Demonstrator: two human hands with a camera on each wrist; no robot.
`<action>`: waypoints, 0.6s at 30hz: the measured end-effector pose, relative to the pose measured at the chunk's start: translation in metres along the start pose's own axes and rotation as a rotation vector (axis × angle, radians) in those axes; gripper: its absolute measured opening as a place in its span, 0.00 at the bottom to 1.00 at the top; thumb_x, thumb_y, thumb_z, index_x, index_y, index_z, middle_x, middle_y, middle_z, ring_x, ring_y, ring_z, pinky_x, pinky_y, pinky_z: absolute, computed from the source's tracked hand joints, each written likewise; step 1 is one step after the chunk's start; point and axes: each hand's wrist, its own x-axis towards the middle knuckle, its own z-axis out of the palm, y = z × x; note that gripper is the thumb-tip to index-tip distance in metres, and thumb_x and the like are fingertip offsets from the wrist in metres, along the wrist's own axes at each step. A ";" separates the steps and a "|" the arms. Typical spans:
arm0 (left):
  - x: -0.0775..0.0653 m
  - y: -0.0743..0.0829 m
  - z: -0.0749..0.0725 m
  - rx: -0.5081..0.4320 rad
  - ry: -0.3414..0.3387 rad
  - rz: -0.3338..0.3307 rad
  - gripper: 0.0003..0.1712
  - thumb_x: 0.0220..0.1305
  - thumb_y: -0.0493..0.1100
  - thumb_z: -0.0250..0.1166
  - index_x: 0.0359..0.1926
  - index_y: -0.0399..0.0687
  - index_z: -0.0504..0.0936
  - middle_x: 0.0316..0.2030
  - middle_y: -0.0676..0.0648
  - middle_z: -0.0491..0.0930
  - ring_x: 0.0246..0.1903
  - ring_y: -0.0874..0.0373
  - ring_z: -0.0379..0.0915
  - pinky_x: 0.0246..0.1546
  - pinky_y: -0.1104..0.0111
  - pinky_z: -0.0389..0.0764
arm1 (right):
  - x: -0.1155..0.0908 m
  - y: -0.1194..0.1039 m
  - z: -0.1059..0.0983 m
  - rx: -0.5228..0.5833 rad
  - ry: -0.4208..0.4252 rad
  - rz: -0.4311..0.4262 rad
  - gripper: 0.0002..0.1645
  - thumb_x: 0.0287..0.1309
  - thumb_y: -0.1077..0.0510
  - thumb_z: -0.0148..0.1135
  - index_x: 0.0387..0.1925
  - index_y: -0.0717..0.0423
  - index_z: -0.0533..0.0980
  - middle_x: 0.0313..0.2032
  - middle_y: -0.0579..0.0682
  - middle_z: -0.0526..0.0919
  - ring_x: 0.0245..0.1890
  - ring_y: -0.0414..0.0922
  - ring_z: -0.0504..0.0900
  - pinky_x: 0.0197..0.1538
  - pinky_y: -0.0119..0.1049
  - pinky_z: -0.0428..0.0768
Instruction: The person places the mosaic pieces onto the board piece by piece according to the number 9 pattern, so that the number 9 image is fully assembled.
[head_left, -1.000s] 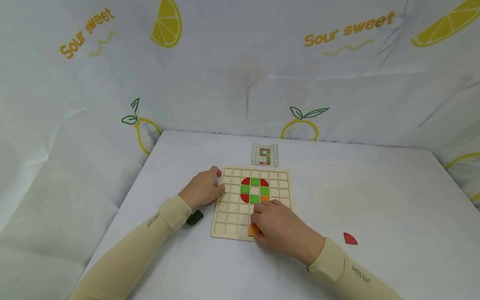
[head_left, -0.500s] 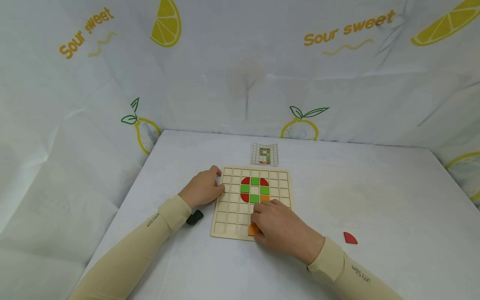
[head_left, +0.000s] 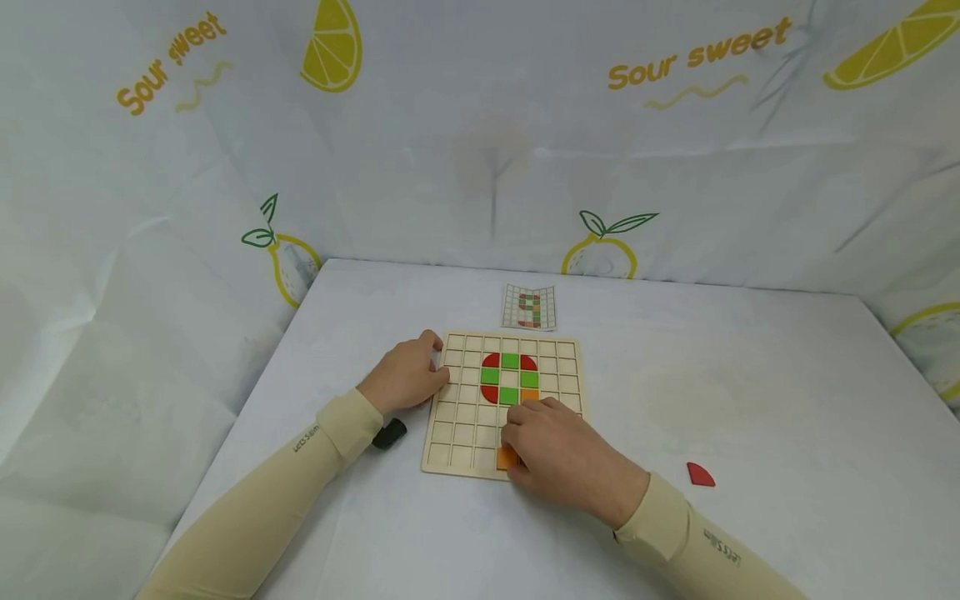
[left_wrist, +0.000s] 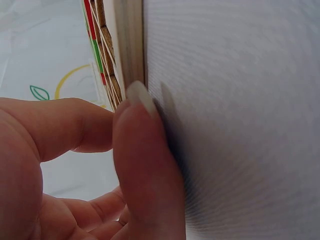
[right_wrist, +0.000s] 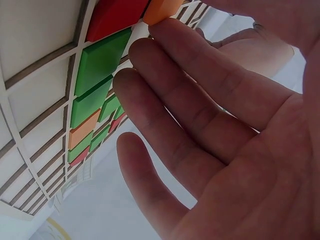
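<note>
A light wooden grid board lies flat with red, green and orange tiles set in it. At its left edge is my left hand; in the left wrist view the thumb presses against the board's side, with the index finger beside it. My right hand is over the lower right part, with thumb and fingers at an orange square tile in the bottom row. In the right wrist view its index fingertip meets that orange tile, beside a red quarter-circle tile; the thumb tip is out of frame.
One loose red quarter-circle tile lies on the white table to the right. Behind the board stands a small pattern card with a coloured figure on a grid. A black object is by the left cuff. White printed cloth surrounds the table.
</note>
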 end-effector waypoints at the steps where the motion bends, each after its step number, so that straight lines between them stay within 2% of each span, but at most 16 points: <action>1: 0.000 0.000 0.000 0.002 0.001 0.000 0.26 0.76 0.46 0.61 0.69 0.40 0.72 0.37 0.47 0.82 0.28 0.56 0.77 0.33 0.67 0.75 | 0.000 0.000 0.000 0.001 0.000 0.001 0.09 0.55 0.56 0.78 0.27 0.48 0.83 0.28 0.39 0.75 0.34 0.41 0.69 0.46 0.40 0.75; 10: 0.000 0.000 -0.001 0.001 -0.002 0.003 0.26 0.75 0.46 0.61 0.69 0.40 0.72 0.37 0.47 0.83 0.29 0.56 0.78 0.34 0.67 0.76 | 0.000 0.000 0.000 0.000 0.010 -0.004 0.10 0.54 0.57 0.78 0.25 0.47 0.81 0.27 0.39 0.73 0.33 0.40 0.69 0.45 0.39 0.74; 18: 0.000 -0.001 -0.001 0.007 0.000 0.007 0.26 0.76 0.46 0.61 0.69 0.40 0.72 0.37 0.47 0.83 0.31 0.56 0.78 0.35 0.66 0.76 | 0.001 -0.001 0.000 -0.002 -0.014 0.006 0.10 0.55 0.55 0.78 0.26 0.47 0.81 0.28 0.39 0.74 0.34 0.41 0.71 0.46 0.40 0.76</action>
